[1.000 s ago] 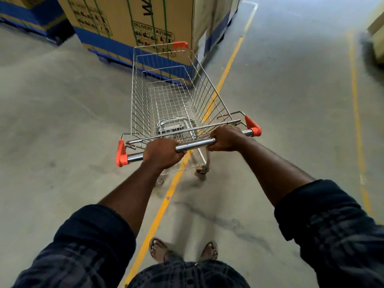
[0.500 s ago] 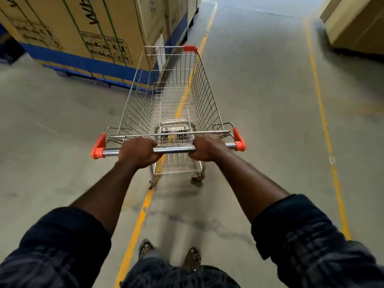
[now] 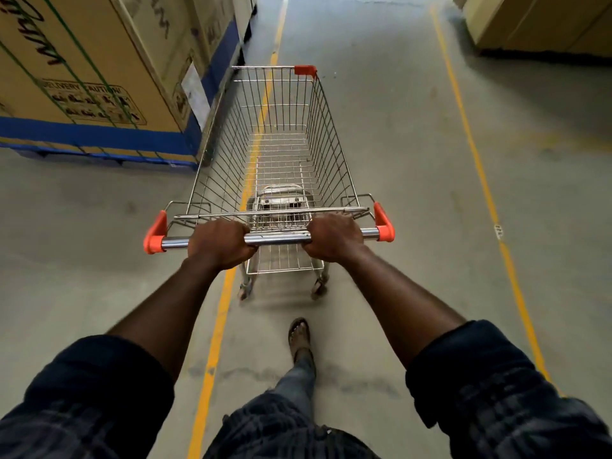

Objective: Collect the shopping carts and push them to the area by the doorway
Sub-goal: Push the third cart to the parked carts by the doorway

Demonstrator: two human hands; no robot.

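Concrete aisle floor [image 3: 414,193]; no doorway in view. Stacked cardboard boxes [image 3: 99,61] line the left side. Shopping cart [image 3: 281,154] sits mid-aisle over the yellow line [image 3: 217,332], its front left corner just beside the nearest box edge. Likely risk: any leftward drift clips that box and jolts the cart. Left hand [image 3: 220,241] and right hand [image 3: 334,238] both on the handle bar [image 3: 278,239], fingers closed round it. Rear wheel [image 3: 318,288] is near the leading foot [image 3: 299,332]; a long stride could catch it.

cart [image 3: 281,154] ahead | boxes [image 3: 99,71] left | foot [image 3: 299,332] behind
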